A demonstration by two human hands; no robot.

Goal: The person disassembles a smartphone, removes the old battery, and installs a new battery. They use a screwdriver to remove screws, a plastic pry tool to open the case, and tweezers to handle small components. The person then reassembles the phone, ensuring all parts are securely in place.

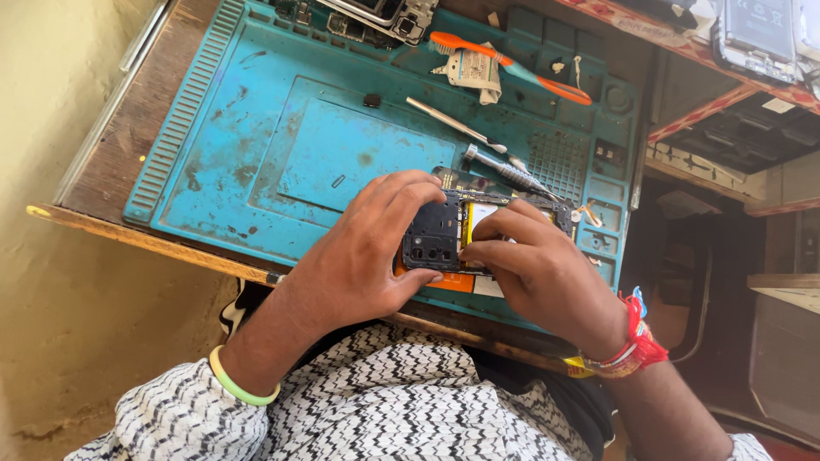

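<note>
Worn dark wood makes up the bench [128, 145], whose pale front edge runs at a slant across the view, with a yellowish plastered wall [60, 102] beside and below it. Most of the bench top is covered by a teal repair mat [256, 145], scuffed and stained, with a ribbed strip along one side and small moulded compartments along the other.

Near the front edge of the mat lies an opened phone [453, 235], back cover off, its dark inner frame and a strip of yellow-and-white battery showing. The left hand [359, 256] grips the camera end of the phone, fingers [401, 192] curled over the top edge and thumb pressed against the lower edge. The right hand [538, 265] rests on the other half, its fingers close together and pressing down on the battery area.

Just behind the phone lies a screwdriver [504, 171] with a knurled metal grip, and beyond it a slim metal tool [453, 126]. Farther back, an orange toothbrush [512, 64] lies on the mat's compartments. A second dismantled device [376, 17] sits at the mat's far edge.

To the right, a lower shelf [726, 128] with red-edged trim holds dark clutter.
</note>
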